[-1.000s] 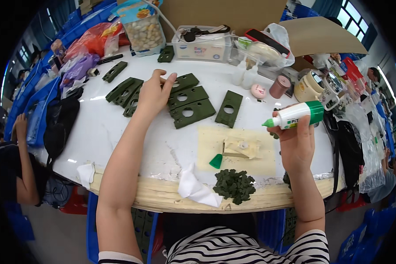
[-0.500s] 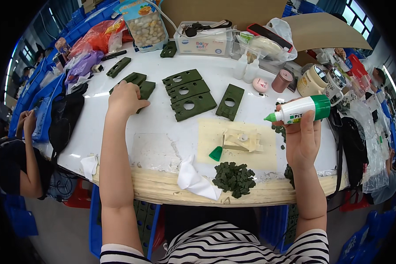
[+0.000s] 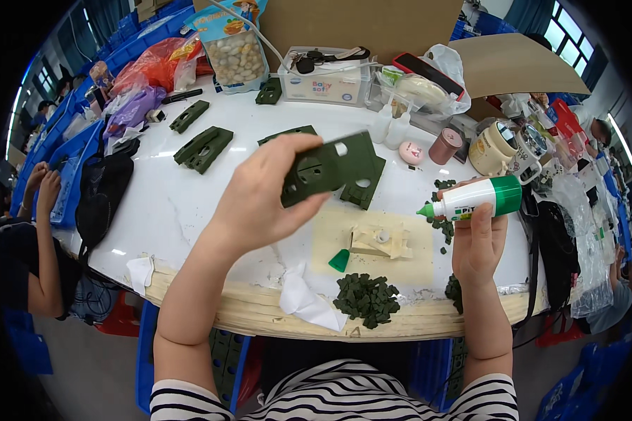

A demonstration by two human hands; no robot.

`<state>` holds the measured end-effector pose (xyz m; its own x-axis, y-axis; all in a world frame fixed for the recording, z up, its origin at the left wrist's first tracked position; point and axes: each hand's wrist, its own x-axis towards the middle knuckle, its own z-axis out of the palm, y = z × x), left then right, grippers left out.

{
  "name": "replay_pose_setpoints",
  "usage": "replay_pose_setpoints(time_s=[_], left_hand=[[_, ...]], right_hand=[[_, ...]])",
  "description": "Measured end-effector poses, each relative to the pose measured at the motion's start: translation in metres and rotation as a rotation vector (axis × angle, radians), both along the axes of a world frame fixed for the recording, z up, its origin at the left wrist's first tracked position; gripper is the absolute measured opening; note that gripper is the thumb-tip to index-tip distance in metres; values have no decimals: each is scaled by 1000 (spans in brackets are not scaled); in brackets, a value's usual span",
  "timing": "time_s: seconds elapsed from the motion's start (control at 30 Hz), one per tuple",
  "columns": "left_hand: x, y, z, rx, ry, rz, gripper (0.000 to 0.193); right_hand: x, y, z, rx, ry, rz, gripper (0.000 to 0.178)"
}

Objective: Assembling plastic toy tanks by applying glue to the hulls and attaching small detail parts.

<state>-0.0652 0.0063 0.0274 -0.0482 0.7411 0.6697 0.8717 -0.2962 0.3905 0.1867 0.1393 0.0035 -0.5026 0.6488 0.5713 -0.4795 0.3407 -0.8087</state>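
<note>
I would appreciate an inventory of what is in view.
Held panel: at least 1, dark green, above table
Squeeze bottle: 1, white and green, right
Other panels: several, dark green, on table
Small pieces: many, dark green, front and right
Block: 1, cream, on pale sheet
Cap: 1, green, left of block
Tissues: 2, white, front edge
Small bottles: 2, white, back
Plastic box: 1, clear, back
Pouch: 1, blue, back left
Phone: 1, black-red, back right
Bags: several, mixed colours, sides
Neighbour's hands: 2, bare, far left
Left hand: 1, bare, on held panel
Right hand: 1, bare, around squeeze bottle
</note>
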Motion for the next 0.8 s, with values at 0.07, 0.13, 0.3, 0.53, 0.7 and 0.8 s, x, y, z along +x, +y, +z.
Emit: replay_pose_setpoints(time_s=[0.07, 0.13, 0.3, 0.53, 0.7, 0.8], left_hand=[[13, -5, 3, -7, 37, -67, 52], [20, -7, 3, -28, 46, -164, 54], [36, -6, -6, -76, -25, -214, 58], [40, -2, -14, -72, -78, -255, 59], [37, 4, -16, -72, -105, -215, 58], [37, 2, -13, -142, -163, -213, 57]], right_hand=[[-1, -2, 1, -14, -28, -2, 33], [-2, 3, -1, -20, -19, 24, 35], [-8, -3, 2, -85, -30, 116, 42], [-10, -11, 4, -137, -178, 164, 48], [-9, -3, 2, -131, -78, 174, 42], [-10, -3, 1, -147, -77, 176, 40]])
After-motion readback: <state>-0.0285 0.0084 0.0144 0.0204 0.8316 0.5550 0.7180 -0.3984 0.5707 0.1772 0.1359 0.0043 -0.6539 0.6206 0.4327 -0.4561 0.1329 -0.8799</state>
